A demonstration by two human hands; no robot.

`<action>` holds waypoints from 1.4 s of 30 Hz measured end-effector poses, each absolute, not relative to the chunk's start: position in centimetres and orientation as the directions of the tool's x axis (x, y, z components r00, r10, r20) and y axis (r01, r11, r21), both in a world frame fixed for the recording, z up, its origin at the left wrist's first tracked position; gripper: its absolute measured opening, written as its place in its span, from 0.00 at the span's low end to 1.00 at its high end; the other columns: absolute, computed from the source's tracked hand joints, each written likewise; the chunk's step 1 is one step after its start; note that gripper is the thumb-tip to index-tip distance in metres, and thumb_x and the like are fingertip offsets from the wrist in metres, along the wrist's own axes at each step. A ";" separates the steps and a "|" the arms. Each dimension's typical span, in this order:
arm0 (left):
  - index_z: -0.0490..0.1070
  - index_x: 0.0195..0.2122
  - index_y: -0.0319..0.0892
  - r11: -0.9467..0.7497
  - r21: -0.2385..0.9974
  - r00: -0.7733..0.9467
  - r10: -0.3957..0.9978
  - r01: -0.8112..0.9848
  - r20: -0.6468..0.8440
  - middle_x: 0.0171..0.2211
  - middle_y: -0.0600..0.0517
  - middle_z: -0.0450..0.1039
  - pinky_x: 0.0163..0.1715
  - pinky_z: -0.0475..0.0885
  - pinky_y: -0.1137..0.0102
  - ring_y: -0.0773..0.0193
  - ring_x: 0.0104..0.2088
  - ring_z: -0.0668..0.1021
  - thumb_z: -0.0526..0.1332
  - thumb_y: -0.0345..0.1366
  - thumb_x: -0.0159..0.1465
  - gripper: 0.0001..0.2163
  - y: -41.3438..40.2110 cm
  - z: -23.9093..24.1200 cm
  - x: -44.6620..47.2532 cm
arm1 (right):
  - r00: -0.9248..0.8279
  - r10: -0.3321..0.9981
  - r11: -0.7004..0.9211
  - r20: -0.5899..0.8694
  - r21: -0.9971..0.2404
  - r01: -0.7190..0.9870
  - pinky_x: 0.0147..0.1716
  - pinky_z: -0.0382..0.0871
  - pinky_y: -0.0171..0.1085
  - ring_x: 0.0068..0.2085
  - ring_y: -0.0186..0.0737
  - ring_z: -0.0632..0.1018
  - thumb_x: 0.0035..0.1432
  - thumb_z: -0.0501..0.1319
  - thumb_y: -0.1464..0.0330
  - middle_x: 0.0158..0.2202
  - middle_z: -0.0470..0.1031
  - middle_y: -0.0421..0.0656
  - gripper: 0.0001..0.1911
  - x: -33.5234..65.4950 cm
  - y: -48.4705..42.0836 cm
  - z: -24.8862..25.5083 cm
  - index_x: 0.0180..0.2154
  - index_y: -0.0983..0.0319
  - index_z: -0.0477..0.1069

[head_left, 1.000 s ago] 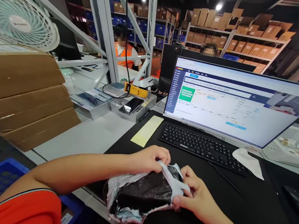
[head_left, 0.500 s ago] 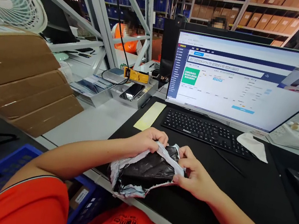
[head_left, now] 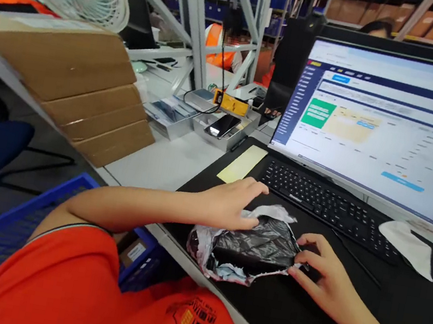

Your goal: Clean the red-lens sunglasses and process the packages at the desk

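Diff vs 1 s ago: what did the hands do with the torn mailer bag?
Left hand dropped its pinch on the torn mailer bag and lies flat on its far edge, fingers toward the keyboard. Right hand slid to the bag's right end; its grip is unclear. Bag stays on the black mat; keyboard and yellow slip unmoved.

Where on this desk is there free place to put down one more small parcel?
The white tabletop between cardboard boxes and black mat is bare. The mat right of the right hand, below the white cloth, too. Crowded: before the keyboard, around the torn mailer bag.
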State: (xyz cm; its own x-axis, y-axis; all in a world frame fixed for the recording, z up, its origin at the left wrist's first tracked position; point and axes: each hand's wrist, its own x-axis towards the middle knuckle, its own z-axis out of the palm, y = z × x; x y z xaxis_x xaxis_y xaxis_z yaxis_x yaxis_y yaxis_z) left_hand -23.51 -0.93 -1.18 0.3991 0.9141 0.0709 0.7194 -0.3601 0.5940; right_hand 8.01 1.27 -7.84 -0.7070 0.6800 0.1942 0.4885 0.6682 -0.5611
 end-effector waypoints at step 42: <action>0.67 0.30 0.43 -0.762 0.394 0.841 0.539 0.514 -0.056 0.28 0.54 0.71 0.30 0.60 0.69 0.63 0.30 0.73 0.57 0.35 0.70 0.10 -1.7 -1.3 -15.8 | -0.768 0.589 0.765 0.252 -0.482 0.428 0.59 0.70 0.46 0.59 0.45 0.76 0.58 0.60 0.78 0.60 0.72 0.46 0.15 9.0 4.7 -7.7 0.43 0.57 0.80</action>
State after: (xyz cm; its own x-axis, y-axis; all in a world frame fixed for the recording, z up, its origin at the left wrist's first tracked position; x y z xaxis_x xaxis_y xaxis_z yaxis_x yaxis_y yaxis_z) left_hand -15.84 -1.68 -1.27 0.8407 0.5386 -0.0562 0.5143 -0.7615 0.3944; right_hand 8.97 4.72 -7.74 -0.7681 0.5888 0.2517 0.4284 0.7646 -0.4815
